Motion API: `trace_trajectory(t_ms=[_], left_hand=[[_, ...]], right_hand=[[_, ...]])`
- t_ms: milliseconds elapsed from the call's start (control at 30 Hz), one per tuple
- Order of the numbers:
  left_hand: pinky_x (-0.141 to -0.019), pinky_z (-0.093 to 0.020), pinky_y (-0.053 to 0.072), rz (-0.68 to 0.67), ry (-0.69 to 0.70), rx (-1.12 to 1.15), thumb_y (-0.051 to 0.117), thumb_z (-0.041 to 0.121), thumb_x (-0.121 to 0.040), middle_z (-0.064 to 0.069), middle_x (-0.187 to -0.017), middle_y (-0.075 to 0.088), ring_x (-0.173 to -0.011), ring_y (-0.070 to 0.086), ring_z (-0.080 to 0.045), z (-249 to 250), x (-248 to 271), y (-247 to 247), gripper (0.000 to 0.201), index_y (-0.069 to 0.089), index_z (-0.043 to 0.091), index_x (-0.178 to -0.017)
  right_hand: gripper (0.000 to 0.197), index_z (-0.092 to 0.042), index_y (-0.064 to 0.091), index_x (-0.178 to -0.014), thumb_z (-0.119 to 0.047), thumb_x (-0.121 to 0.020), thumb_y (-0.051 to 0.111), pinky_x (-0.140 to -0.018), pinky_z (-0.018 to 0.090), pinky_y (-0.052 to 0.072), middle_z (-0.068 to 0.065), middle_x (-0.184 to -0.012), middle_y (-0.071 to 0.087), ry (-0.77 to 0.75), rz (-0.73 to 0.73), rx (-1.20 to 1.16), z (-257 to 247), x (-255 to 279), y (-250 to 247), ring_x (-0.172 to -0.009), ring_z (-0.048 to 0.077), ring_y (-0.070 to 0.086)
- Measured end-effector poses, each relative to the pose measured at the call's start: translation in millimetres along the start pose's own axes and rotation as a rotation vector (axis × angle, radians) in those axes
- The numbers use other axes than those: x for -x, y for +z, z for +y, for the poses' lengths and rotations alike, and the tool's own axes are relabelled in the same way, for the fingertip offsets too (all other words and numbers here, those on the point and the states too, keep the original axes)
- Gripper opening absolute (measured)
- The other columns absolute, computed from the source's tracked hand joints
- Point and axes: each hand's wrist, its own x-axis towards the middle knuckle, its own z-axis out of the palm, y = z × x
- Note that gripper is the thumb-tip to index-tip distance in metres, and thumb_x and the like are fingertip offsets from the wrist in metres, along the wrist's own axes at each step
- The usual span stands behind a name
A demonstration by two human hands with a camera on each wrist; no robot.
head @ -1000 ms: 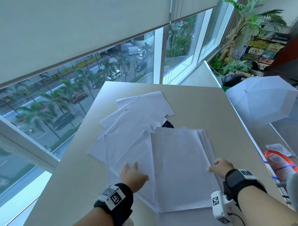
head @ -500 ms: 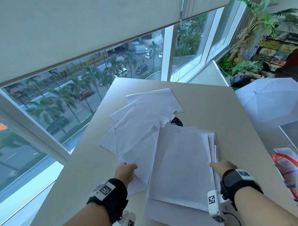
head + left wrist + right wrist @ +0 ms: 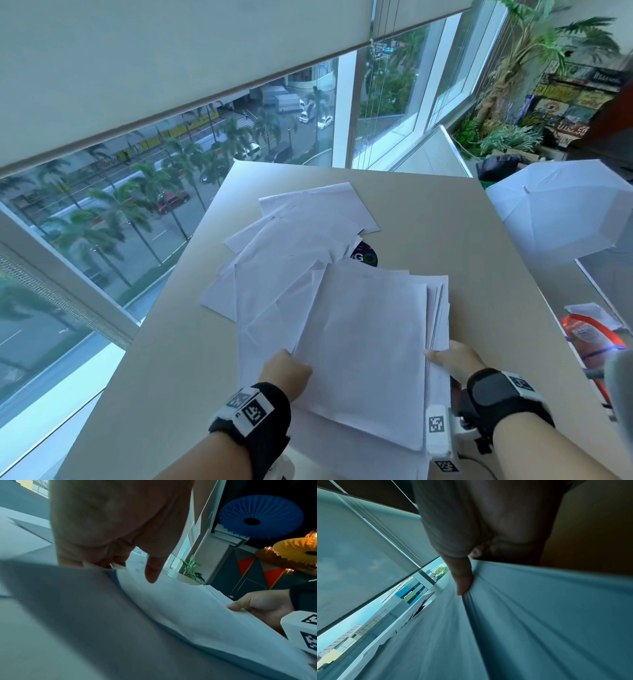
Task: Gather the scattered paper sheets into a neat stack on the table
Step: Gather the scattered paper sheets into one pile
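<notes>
A stack of white paper sheets (image 3: 366,342) lies near me on the beige table (image 3: 445,222), its side edges a little uneven. My left hand (image 3: 289,363) grips the stack's left edge; in the left wrist view its fingers (image 3: 102,562) are tucked under the top sheets with the thumb above. My right hand (image 3: 442,358) pinches the right edge, thumb (image 3: 464,580) on top and the other fingers curled beneath. Several loose sheets (image 3: 291,260) fan out beyond the stack, up and to the left, overlapping one another.
A dark round sticker (image 3: 364,257) peeks out from under the loose sheets. A white umbrella (image 3: 561,219) stands off the table's right side, with a red-orange item (image 3: 589,335) nearer me. A large window runs along the left and far sides.
My left hand has left the loose sheets, where it lay flat, and taken hold of the stack's left edge. The right hand has stayed at the right edge.
</notes>
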Motion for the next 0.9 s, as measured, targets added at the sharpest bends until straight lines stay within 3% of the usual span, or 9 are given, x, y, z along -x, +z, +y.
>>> trace_trajectory(t_ms=[67,167,267,367,467,600,733,767,900], left_hand=[[-0.072,-0.025,0.037,-0.033,0.051,0.000,0.051,0.012,-0.083,-0.008,-0.082,0.056,-0.082,0.048,-0.024,-2,-1,2,0.008,0.056,0.006,-0.079],[-0.069,-0.024,0.038,-0.171,0.093,0.015,0.057,0.009,-0.077,-0.004,-0.074,0.052,-0.077,0.049,-0.019,-11,-6,9,0.020,0.045,0.016,-0.063],[-0.075,-0.025,0.045,-0.305,0.106,-0.015,0.066,0.013,-0.065,-0.006,-0.085,0.056,-0.077,0.052,-0.017,-20,-6,10,0.016,0.053,0.020,-0.072],[-0.087,-0.034,0.055,-0.226,0.119,0.015,0.067,0.006,-0.065,-0.013,-0.105,0.066,-0.086,0.061,-0.024,-18,0,7,0.031,0.065,0.014,-0.095],[-0.089,-0.027,0.048,-0.046,0.079,0.017,0.067,0.008,-0.074,-0.015,-0.134,0.040,-0.098,0.053,-0.025,-15,5,3,0.059,0.050,0.011,-0.131],[-0.093,-0.039,0.049,-0.019,-0.038,0.181,0.068,0.017,-0.075,-0.019,-0.140,0.030,-0.116,0.053,-0.036,-5,11,1,0.079,0.029,0.010,-0.143],[-0.099,-0.052,0.046,0.011,-0.142,0.502,0.070,0.017,-0.067,-0.029,-0.136,0.045,-0.122,0.051,-0.045,-10,4,-2,0.089,0.024,0.011,-0.143],[-0.101,-0.051,0.044,0.015,-0.152,0.526,0.070,0.015,-0.069,-0.028,-0.135,0.046,-0.123,0.051,-0.043,-13,4,-2,0.086,0.025,0.008,-0.142],[-0.095,-0.041,0.046,0.106,-0.169,0.462,0.068,0.011,-0.075,-0.023,-0.137,0.046,-0.120,0.052,-0.038,-28,4,-3,0.076,0.030,0.003,-0.141]], right_hand=[[0.043,0.009,0.055,-0.120,-0.011,-0.082,0.064,-0.104,0.041,0.043,0.018,-0.112,0.064,-0.013,0.043,0.008,-1,6,-3,-0.112,0.035,0.059],[0.009,-0.003,0.064,-0.084,-0.003,-0.079,0.058,-0.086,0.035,0.046,0.021,-0.102,0.066,-0.029,0.059,-0.082,-3,7,-10,-0.089,0.030,0.059],[0.023,0.000,0.061,-0.092,-0.006,-0.071,0.058,-0.084,0.038,0.045,0.016,-0.094,0.059,-0.031,0.029,-0.164,-2,9,-16,-0.088,0.029,0.055],[0.048,0.000,0.054,-0.111,-0.017,-0.069,0.069,-0.096,0.041,0.044,0.016,-0.102,0.060,-0.020,-0.020,-0.155,1,12,-16,-0.103,0.031,0.055],[0.066,0.003,0.055,-0.123,-0.021,-0.066,0.075,-0.102,0.050,0.044,0.021,-0.117,0.064,-0.034,-0.073,-0.098,8,6,-10,-0.109,0.036,0.060],[0.059,0.007,0.050,-0.124,-0.009,-0.073,0.074,-0.105,0.042,0.039,0.016,-0.123,0.059,-0.078,-0.080,-0.033,3,17,-5,-0.111,0.030,0.055],[0.101,-0.003,0.063,-0.098,-0.039,-0.009,0.094,-0.083,0.032,0.049,0.010,-0.091,0.072,-0.205,-0.250,-0.282,0,17,-5,-0.085,0.024,0.062],[0.097,-0.004,0.064,-0.096,-0.039,-0.011,0.094,-0.082,0.031,0.050,0.011,-0.096,0.071,-0.228,-0.268,-0.300,-5,19,-4,-0.081,0.023,0.065],[0.060,-0.004,0.041,-0.138,-0.017,-0.084,0.066,-0.101,0.034,0.037,0.017,-0.141,0.045,-0.237,-0.111,-0.026,-28,29,4,-0.124,0.026,0.049]])
